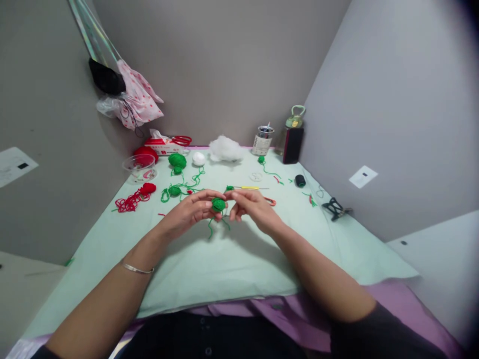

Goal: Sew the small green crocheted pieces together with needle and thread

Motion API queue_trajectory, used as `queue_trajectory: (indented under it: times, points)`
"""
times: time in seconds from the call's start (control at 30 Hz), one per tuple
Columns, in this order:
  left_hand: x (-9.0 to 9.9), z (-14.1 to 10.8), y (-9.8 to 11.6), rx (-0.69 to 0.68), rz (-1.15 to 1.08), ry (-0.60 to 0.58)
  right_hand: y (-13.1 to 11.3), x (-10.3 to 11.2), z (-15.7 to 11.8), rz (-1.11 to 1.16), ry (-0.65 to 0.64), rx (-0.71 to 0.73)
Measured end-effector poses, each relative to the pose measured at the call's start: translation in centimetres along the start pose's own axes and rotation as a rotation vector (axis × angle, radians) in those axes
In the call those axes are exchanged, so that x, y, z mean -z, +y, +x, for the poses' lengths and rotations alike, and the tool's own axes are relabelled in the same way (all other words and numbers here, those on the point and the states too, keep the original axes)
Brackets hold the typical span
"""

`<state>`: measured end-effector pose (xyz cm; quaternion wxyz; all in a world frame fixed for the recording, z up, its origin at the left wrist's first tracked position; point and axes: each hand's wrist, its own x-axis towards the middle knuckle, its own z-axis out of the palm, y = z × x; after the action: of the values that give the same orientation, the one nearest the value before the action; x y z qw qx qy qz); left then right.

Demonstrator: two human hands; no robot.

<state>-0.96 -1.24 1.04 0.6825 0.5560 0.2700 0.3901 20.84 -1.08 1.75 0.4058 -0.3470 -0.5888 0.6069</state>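
My left hand (187, 212) is closed around a small round green crocheted piece (218, 205), held above the middle of the table. Loose green yarn tails hang below it. Thumb and index finger of my right hand (255, 207) pinch together at the piece's right side; what is between them, if anything, is too small to make out. Just beyond the hands lie a crochet hook with a yellow handle (250, 188) and another small green piece (229, 189), partly hidden by my fingers. An orange tool (270, 201) shows beside my right hand.
Red yarn (136, 197), green yarn balls (177, 160) and a clear tub (139, 169) are at left. White stuffing (226, 149), a pen cup (263, 140) and a dark phone-like slab (293, 145) stand at the back. A black clip (337, 209) lies right.
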Motion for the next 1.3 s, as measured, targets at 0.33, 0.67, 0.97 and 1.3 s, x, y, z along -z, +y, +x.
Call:
queue_trajectory:
  times: [0.33,0.67,0.97,1.3]
  points:
    - [0.1,0.0,-0.2,-0.018,0.16,0.095,-1.5,2.6,-0.4,-0.146,-0.117,0.004]
    - [-1.0,0.3,-1.0,-0.243,0.55,0.33,-2.2,1.9,-1.2,-0.022,-0.39,-0.136]
    - [-1.9,-0.2,-1.0,-0.394,0.436,0.265,-2.1,1.9,-1.1,0.088,-0.229,-0.037]
    - [-1.3,0.1,-1.2,-0.307,0.278,0.363,-2.9,1.6,-1.2,-0.263,0.278,0.216]
